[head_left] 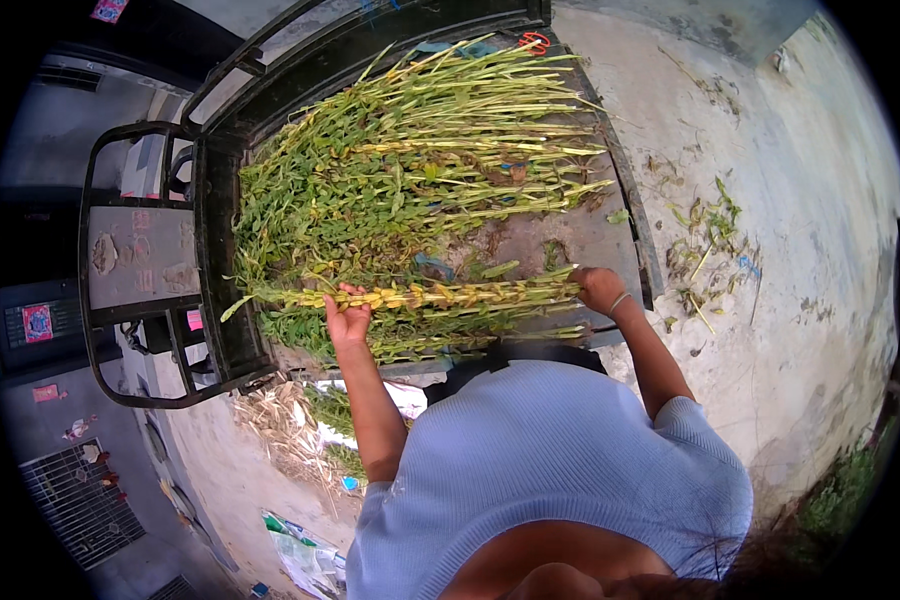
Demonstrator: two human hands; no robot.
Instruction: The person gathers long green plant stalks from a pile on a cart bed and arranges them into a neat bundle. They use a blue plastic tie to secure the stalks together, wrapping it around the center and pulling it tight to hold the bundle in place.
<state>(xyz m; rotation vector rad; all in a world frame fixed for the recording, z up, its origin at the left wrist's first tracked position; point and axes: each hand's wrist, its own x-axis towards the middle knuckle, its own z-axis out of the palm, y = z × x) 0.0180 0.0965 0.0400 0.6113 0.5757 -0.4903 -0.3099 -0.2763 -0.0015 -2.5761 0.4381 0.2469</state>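
A long cut stalk [460, 294] lined with yellow-green pods, much like sesame, lies crosswise in front of me. My right hand [600, 290] is closed round its bare cut end, near the right edge of the truck bed. Toward the leafy end, my left hand [348, 318] is palm up, its fingers curled about the stalk. Just beyond it spreads a thick layer of similar green stalks [370, 180], leafy tops to the left and cut ends to the right. A few more stalks [410, 338] lie between the held one and my body.
The stalks rest on a dark metal cargo bed [618, 240] with a raised rail frame [95, 250] at the left. A red coiled thing [534, 43] sits at the far corner. Leaf scraps [710, 230] litter the concrete to the right; dry husks [280, 420] lie at lower left.
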